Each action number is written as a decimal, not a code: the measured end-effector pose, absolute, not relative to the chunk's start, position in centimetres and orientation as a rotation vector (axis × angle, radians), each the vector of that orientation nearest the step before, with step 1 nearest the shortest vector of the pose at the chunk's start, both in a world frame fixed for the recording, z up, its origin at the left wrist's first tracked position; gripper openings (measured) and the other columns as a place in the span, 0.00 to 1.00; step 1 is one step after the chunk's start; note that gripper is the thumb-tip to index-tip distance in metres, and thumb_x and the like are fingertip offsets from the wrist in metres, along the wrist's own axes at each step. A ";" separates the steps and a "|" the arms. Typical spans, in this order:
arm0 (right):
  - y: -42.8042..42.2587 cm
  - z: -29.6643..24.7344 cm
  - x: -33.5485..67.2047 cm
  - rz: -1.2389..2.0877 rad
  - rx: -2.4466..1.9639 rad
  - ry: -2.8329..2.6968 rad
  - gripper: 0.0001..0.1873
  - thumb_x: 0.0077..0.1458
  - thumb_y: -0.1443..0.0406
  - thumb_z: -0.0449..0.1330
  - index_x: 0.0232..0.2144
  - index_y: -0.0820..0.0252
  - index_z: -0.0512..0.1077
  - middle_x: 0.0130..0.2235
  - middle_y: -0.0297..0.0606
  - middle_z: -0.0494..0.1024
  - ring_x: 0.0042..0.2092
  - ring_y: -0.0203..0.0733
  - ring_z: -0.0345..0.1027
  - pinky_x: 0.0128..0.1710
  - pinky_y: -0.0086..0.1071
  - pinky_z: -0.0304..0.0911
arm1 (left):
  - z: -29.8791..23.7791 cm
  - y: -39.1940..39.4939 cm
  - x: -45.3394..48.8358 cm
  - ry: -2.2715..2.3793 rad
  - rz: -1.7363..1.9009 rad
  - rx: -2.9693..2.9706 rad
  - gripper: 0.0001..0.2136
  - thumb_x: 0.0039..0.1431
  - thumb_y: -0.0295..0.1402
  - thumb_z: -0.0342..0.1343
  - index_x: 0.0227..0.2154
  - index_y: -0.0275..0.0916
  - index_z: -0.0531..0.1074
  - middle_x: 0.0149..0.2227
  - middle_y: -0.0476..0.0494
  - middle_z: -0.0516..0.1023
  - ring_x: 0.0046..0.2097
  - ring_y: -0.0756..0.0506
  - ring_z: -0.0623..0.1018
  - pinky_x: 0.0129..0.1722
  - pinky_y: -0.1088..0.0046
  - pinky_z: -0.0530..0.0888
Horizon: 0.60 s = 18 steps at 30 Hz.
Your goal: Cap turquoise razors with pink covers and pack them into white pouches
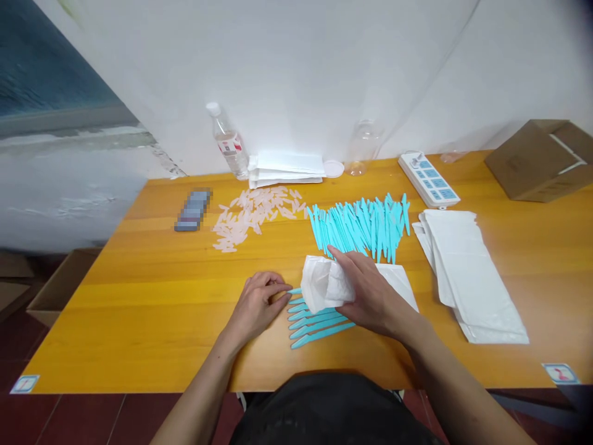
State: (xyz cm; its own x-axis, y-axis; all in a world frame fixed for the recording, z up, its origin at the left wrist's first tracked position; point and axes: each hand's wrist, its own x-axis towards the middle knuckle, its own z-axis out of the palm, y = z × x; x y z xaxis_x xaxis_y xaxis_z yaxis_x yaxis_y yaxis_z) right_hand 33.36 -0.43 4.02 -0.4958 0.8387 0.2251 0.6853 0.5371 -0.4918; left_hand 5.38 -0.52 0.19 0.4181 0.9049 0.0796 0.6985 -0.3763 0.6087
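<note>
My right hand [365, 290] grips a white paper bag [322, 284] by its mouth, holding it open just above the table. My left hand [257, 306] pinches the end of a turquoise plastic stick [294, 290] whose other end goes into the bag's opening. Several more turquoise sticks [315, 324] lie side by side under the bag, near the front edge. A large heap of the same sticks [361, 225] lies just behind my right hand. A scatter of small pale pink caps [252, 216] lies behind my left hand.
A stack of flat white bags [467, 278] lies to the right. Along the wall stand a water bottle [229, 145], folded white bags [285, 168], a clear cup [364, 148], a power strip [428, 179] and a cardboard box [542, 157]. A phone [192, 210] lies at left.
</note>
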 end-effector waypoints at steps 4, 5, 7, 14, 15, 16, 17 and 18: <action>-0.5 4.1 33.4 0.447 -1.276 -2.343 0.53 0.44 0.73 0.59 0.70 0.58 0.43 0.54 0.49 0.68 0.54 0.57 0.62 0.55 0.50 0.62 | 0.1 -0.5 4.6 1.336 0.609 2.036 0.07 0.66 0.35 0.56 0.39 0.41 0.78 0.41 0.43 0.80 0.44 0.44 0.78 0.47 0.65 0.73; -0.5 4.1 33.5 0.440 -1.285 -2.343 0.53 0.44 0.73 0.59 0.70 0.59 0.43 0.53 0.49 0.68 0.54 0.57 0.62 0.55 0.50 0.62 | 0.3 -0.7 3.6 1.382 0.653 1.953 0.07 0.66 0.36 0.56 0.40 0.41 0.77 0.40 0.44 0.81 0.42 0.45 0.78 0.45 0.66 0.74; -0.5 4.1 33.7 0.431 -1.296 -2.348 0.52 0.45 0.72 0.60 0.70 0.59 0.43 0.54 0.50 0.68 0.54 0.57 0.62 0.55 0.50 0.61 | 1.1 -1.1 0.8 1.545 0.811 1.758 0.09 0.64 0.39 0.58 0.41 0.41 0.77 0.40 0.44 0.81 0.40 0.45 0.79 0.43 0.69 0.75; -0.4 4.1 33.2 0.450 -1.308 -2.369 0.55 0.44 0.72 0.60 0.70 0.57 0.41 0.54 0.49 0.68 0.54 0.58 0.62 0.54 0.51 0.62 | 6.1 -2.0 0.5 1.571 1.172 1.809 0.05 0.61 0.33 0.63 0.39 0.43 0.79 0.37 0.48 0.81 0.37 0.48 0.78 0.41 0.72 0.74; -0.4 4.1 33.1 0.451 -1.299 -2.370 0.55 0.43 0.72 0.60 0.70 0.56 0.41 0.54 0.49 0.68 0.54 0.58 0.62 0.54 0.52 0.61 | 6.5 -1.8 2.3 1.477 1.162 1.930 0.05 0.61 0.31 0.62 0.40 0.44 0.80 0.37 0.48 0.81 0.37 0.48 0.78 0.41 0.72 0.74; -0.5 4.2 33.0 0.455 -1.290 -2.374 0.55 0.44 0.72 0.60 0.71 0.56 0.40 0.54 0.49 0.68 0.55 0.58 0.62 0.54 0.52 0.61 | 6.7 -1.6 4.2 1.364 1.129 2.028 0.07 0.62 0.30 0.62 0.41 0.45 0.80 0.38 0.47 0.81 0.39 0.48 0.78 0.43 0.71 0.74; -0.5 4.3 32.9 0.461 -1.280 -2.379 0.55 0.44 0.72 0.60 0.71 0.57 0.40 0.54 0.49 0.67 0.54 0.58 0.62 0.54 0.52 0.61 | 6.6 -1.3 5.9 1.242 1.100 2.100 0.07 0.62 0.30 0.62 0.42 0.46 0.81 0.38 0.47 0.80 0.41 0.48 0.77 0.43 0.70 0.74; -0.6 4.4 32.9 0.467 -1.272 -2.380 0.55 0.44 0.72 0.60 0.71 0.57 0.40 0.54 0.50 0.67 0.55 0.58 0.62 0.54 0.52 0.61 | 6.4 -1.1 7.3 1.144 1.051 2.152 0.09 0.63 0.30 0.61 0.44 0.47 0.81 0.39 0.46 0.79 0.43 0.47 0.77 0.44 0.70 0.73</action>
